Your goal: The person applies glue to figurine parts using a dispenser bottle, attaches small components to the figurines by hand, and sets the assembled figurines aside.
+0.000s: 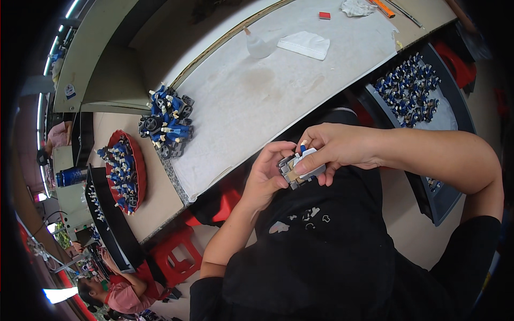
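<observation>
Above my lap, my left hand (264, 179) is closed around a small toy vehicle (290, 175) with grey and tan parts. Thumb and fingers of my right hand (329, 148) grip the same toy from the other side. A white piece (309, 162) shows under the right thumb; whether it belongs to the toy or is separate, I cannot tell. Between the hands a small blue figure with a pale head (303, 146) sticks up, partly hidden by the fingers.
A heap of blue figures and dark wheeled toys (167, 122) sits at the worktable's left. Beyond it stands a red basket (141, 176) of blue figures. On the white table cover (230, 101) lie a squeeze bottle (259, 47) and folded cloth (305, 44). At right is a tray (447, 91) of figures.
</observation>
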{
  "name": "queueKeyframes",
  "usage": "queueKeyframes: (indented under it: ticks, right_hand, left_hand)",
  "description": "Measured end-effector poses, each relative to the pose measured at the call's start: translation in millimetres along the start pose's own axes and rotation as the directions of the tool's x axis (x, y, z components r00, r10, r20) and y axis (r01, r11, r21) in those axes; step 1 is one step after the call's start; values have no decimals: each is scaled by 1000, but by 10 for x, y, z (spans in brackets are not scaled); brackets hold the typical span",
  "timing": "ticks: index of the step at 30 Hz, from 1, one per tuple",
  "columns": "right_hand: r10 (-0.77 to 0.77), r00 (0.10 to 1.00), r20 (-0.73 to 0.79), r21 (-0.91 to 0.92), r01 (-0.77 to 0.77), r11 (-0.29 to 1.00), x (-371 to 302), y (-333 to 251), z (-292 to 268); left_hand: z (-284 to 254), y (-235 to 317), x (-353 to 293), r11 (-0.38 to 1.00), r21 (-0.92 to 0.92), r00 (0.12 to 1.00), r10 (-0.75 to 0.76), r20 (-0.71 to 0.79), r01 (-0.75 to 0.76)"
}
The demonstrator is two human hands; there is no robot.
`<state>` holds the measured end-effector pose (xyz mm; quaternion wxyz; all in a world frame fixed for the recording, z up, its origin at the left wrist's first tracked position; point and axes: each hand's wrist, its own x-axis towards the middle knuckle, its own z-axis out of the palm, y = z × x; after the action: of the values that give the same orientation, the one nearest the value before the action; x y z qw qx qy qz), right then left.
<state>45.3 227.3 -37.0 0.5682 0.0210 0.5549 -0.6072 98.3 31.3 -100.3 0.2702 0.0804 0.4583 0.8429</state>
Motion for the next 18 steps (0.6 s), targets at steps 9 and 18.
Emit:
queueKeyframes:
  ticks: [9, 18]
  right_hand:
    - [32, 999, 31, 69, -34, 997, 7, 95, -15]
    - [-24, 1000, 13, -53, 24, 998, 9, 158, 33]
  left_hand:
    - [104, -141, -21, 957, -173, 971, -237, -12, 231]
    - [-9, -220, 5, 976, -139, 976, -145, 160, 168]
